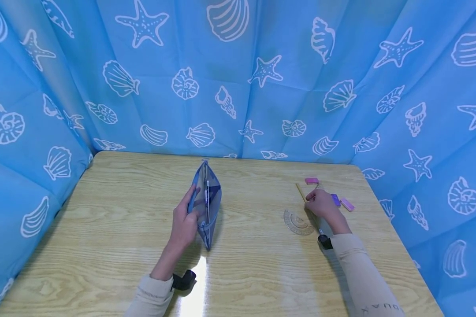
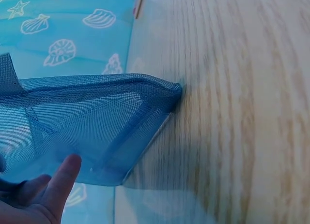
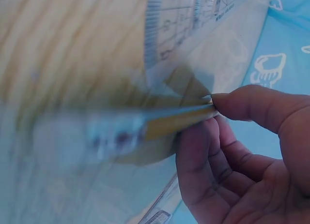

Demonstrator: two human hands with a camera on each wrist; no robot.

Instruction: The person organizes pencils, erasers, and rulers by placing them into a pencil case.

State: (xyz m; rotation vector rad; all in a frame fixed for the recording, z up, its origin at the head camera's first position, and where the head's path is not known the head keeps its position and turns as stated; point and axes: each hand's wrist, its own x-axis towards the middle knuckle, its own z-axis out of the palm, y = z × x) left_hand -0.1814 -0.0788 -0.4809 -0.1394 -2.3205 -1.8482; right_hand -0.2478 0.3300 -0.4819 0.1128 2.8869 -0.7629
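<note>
Right hand (image 1: 324,206): your fingers, nearly closed, pinch the yellow stick (image 1: 300,191), three o'clock from the mesh pouch (image 1: 216,204) | Left hand (image 1: 186,224): your fingers grip pouch, mouth spread | Advised: firm pinch, clear the protractor (image 1: 297,223).

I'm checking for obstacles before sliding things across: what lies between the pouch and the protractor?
Nothing but bare tabletop lies between the pouch and the protractor; the head view shows that stretch.

Blue seashell-print curtains (image 1: 230,110) border a wood-grain table (image 1: 123,211).
</note>
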